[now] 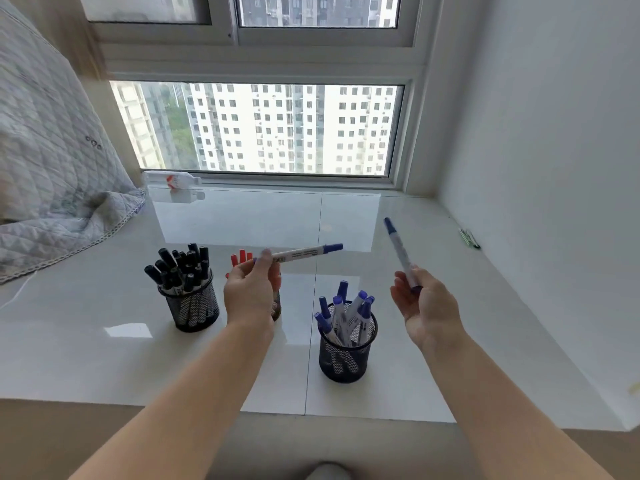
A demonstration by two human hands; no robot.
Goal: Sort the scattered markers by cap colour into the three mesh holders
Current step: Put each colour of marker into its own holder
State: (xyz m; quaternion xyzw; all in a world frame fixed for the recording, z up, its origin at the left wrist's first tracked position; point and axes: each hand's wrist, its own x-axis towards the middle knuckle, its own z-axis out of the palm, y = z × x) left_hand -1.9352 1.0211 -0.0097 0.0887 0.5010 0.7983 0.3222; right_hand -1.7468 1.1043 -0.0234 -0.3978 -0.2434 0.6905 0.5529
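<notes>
My left hand [250, 289] holds a blue-capped marker [304, 252] that lies almost level, cap pointing right. My right hand [424, 306] grips a second blue-capped marker [398, 249] by its lower end, cap tilted up and left. Both are in the air above the white sill. A black mesh holder [192, 306] at the left is packed with black-capped markers. A second holder with red-capped markers [240, 258] stands mostly hidden behind my left hand. A third mesh holder [346, 355] with several blue-capped markers sits between my hands, nearer to me.
A clear plastic bottle [173, 181] lies at the back left by the window. A quilted blanket [52, 168] covers the left side. A small green and black object [469, 238] rests near the right wall. The white sill [415, 358] ends in a front edge near me.
</notes>
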